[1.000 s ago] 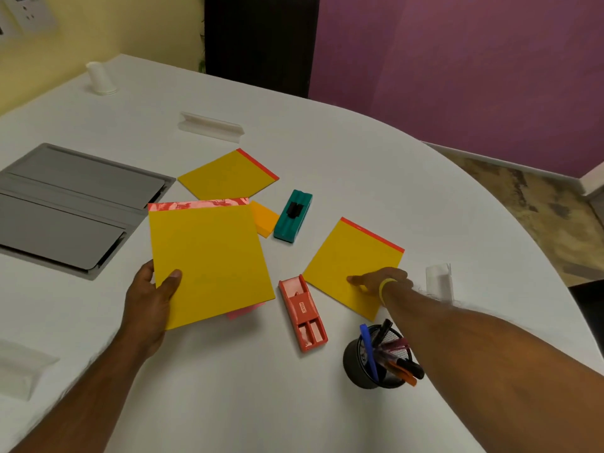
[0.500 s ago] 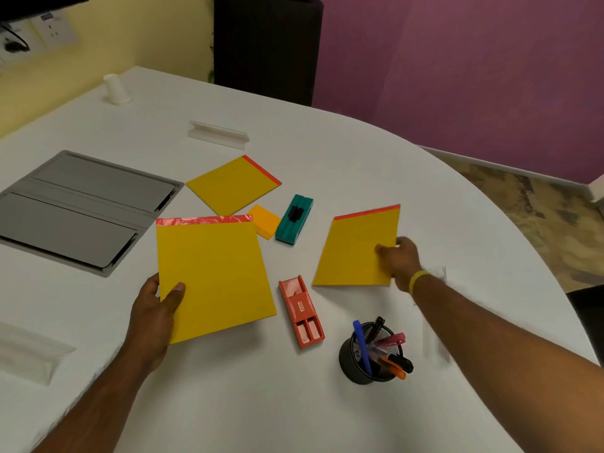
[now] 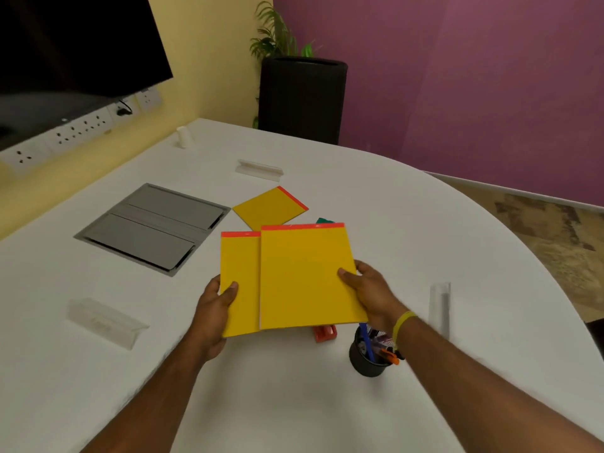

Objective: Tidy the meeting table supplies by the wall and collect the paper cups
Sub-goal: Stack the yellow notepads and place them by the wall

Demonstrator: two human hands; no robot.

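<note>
Above the white table (image 3: 425,223), I see the left hand (image 3: 212,308) pinching one yellow pad (image 3: 240,282) at its lower left edge. The right hand (image 3: 369,292) grips a second yellow pad (image 3: 304,276), which partly overlaps it. A third pad (image 3: 269,209) lies flat behind them. A white cup (image 3: 183,137) stands near the wall.

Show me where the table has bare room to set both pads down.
Bare table lies right of the flat yellow pad, out to the curved edge, and near you between both forearms. Crowded: beneath the held pads, where the red stapler and pen cup sit.
</note>
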